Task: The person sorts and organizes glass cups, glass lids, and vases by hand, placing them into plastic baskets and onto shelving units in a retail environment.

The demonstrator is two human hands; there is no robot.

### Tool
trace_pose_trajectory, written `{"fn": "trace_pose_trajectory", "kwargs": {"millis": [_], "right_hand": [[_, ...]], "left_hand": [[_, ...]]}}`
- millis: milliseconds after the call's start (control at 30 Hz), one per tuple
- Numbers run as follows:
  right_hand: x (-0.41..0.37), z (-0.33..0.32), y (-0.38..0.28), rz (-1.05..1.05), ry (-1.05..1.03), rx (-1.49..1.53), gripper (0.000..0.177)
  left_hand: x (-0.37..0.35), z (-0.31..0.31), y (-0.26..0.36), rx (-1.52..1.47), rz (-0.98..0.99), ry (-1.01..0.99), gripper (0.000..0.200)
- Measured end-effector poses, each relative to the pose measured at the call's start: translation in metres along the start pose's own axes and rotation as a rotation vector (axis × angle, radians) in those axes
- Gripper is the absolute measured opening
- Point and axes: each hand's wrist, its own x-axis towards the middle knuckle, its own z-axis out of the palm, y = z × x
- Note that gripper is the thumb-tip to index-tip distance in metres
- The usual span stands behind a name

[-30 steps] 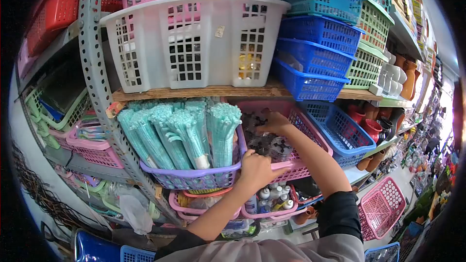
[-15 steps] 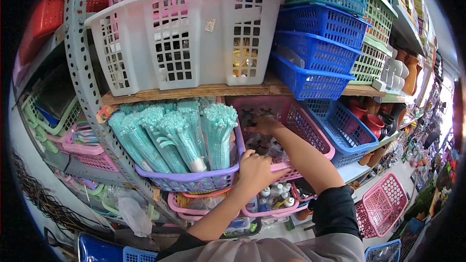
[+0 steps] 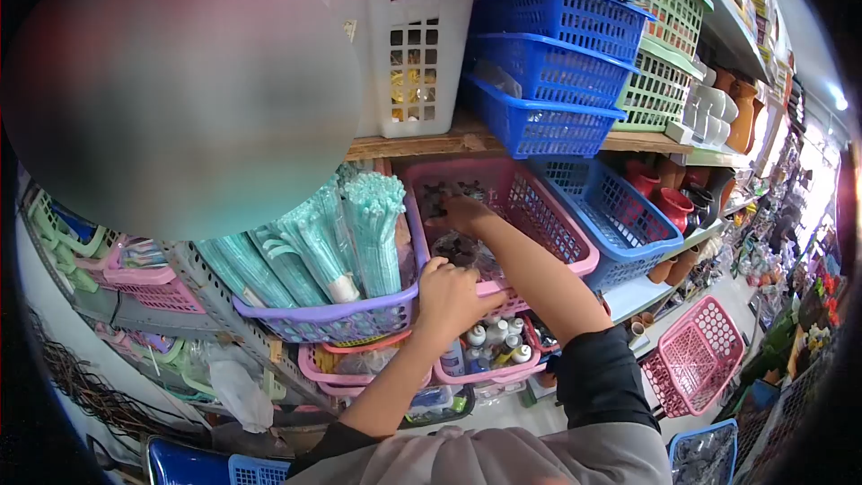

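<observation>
My left hand [image 3: 452,298] grips the front left corner of a pink basket [image 3: 582,271], its thumb lying along the rim. Inside that basket, my right hand [image 3: 467,214] reaches toward the back left, fingers curled down at small dark items in clear plastic [image 3: 455,249]. What those fingers hold is too dark to make out. Directly left stands a purple basket [image 3: 328,323] packed with bundles of teal stems [image 3: 375,229] in clear wrapping.
A wooden shelf [image 3: 467,136] above carries a white basket [image 3: 366,54] and stacked blue baskets [image 3: 575,67]. To the right is a blue basket [image 3: 642,256]. Below, another pink basket [image 3: 489,377] holds several bottles. A blurred oval covers the upper left.
The view has shifted, so the shelf and baskets appear further left and higher. My right hand stays inside the pink basket and my left hand stays on its rim.
</observation>
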Motion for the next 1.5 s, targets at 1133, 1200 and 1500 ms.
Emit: {"fn": "trace_pose_trajectory", "kwargs": {"millis": [1133,1200,1500], "right_hand": [[-0.712,0.089,0.027,1.169,1.023,0.654,0.022],[-0.756,0.113,0.017,1.327,1.093,0.628,0.022],[-0.885,0.202,-0.019,1.811,1.084,0.435,0.026]], "left_hand": [[-0.061,0.164,0.364,-1.264,0.629,-0.821,0.024],[-0.084,0.175,0.405,-1.338,0.638,-0.997,0.026],[-0.177,0.247,0.516,-1.388,0.772,-1.340,0.027]]}}
